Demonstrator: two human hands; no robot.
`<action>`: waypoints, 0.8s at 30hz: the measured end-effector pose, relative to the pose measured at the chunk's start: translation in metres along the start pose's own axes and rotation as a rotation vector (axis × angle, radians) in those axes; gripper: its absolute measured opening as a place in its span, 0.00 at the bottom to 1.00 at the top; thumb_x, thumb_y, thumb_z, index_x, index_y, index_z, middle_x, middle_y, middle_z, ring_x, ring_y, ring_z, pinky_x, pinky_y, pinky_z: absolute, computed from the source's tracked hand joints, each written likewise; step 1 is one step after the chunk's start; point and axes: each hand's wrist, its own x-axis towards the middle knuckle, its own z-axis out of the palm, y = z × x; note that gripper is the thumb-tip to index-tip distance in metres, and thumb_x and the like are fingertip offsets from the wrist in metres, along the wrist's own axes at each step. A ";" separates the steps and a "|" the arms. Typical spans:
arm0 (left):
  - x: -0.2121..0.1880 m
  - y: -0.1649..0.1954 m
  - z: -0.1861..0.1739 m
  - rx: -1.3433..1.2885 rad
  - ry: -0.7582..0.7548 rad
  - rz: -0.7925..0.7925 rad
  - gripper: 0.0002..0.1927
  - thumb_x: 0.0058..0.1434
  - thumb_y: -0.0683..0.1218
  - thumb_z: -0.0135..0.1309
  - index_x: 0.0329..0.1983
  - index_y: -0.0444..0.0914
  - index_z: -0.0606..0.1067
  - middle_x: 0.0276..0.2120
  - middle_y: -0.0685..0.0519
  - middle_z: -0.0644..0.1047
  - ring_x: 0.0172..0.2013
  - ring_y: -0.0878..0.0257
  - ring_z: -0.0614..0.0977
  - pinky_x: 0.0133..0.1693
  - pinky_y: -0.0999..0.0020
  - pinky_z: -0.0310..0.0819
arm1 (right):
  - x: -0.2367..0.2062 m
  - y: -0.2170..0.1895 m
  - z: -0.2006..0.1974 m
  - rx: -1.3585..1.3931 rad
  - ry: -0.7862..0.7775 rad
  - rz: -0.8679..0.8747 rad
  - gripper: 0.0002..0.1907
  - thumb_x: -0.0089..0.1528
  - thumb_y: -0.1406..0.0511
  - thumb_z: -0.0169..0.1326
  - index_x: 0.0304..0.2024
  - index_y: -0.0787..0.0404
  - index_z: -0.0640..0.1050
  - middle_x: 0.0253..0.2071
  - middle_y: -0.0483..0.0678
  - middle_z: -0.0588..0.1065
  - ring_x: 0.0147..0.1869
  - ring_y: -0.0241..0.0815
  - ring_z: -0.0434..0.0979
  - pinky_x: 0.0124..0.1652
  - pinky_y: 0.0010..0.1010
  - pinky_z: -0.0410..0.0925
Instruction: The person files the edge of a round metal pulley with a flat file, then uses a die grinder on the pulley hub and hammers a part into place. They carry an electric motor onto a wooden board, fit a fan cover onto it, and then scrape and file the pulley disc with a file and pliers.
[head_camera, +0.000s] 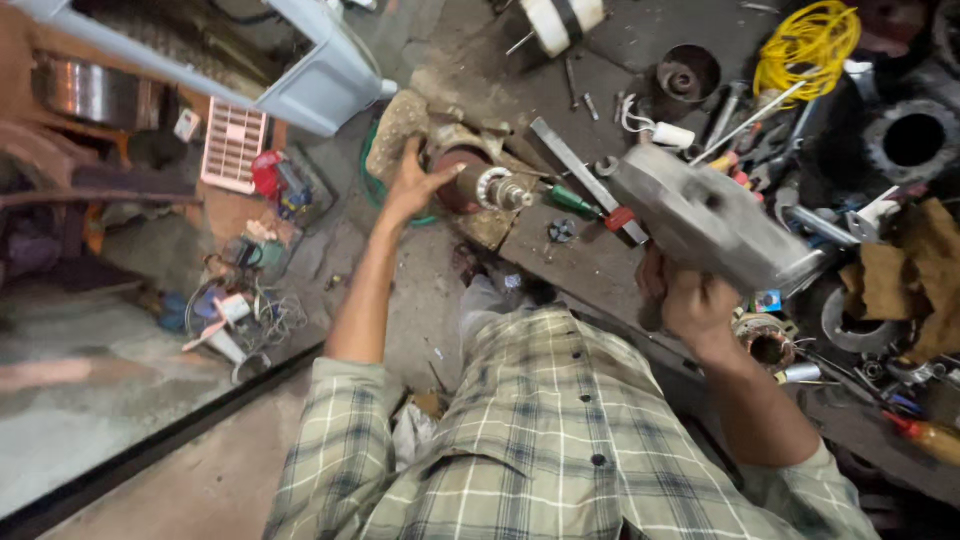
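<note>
At the far left, a pink slotted plastic grille lies flat on the cluttered floor beside a pale grey plastic housing. Right of them, the left hand reaches out with its grip wide, fingers spread and the palm pressed against the dark red wound motor rotor with a steel bearing on its shaft, which lies on its side on a worn wooden board. A green-handled screwdriver and a flat steel bar rest just beside the shaft end. Further right, the right hand grips from below a heavy grey cast-metal motor housing, raised and tilted above the board. A yellow wire coil sits far right.

To do this well, I judge the rotor should be kept steady under the palm and the housing's bore lined up square with the shaft, since a tilted casting could bind on the bearing.
</note>
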 end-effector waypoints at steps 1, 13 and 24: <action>-0.001 -0.001 0.000 0.002 -0.001 -0.002 0.57 0.51 0.61 0.71 0.72 0.26 0.56 0.68 0.31 0.66 0.69 0.44 0.69 0.67 0.56 0.62 | 0.001 -0.003 0.009 0.105 -0.050 -0.050 0.25 0.73 0.52 0.44 0.61 0.65 0.70 0.29 0.41 0.72 0.25 0.29 0.67 0.26 0.23 0.63; 0.004 -0.008 0.004 0.075 0.017 0.010 0.60 0.48 0.65 0.72 0.72 0.27 0.58 0.67 0.31 0.68 0.68 0.42 0.70 0.67 0.56 0.64 | 0.006 -0.034 -0.009 -0.674 -0.121 -0.032 0.15 0.63 0.61 0.58 0.43 0.69 0.80 0.28 0.57 0.78 0.29 0.43 0.75 0.31 0.37 0.69; 0.002 -0.004 0.006 0.115 -0.021 -0.003 0.60 0.48 0.64 0.71 0.71 0.26 0.57 0.66 0.32 0.68 0.67 0.44 0.71 0.65 0.56 0.64 | 0.003 0.012 -0.031 -0.923 -0.285 0.211 0.11 0.56 0.66 0.58 0.33 0.70 0.79 0.23 0.60 0.77 0.24 0.44 0.79 0.27 0.36 0.69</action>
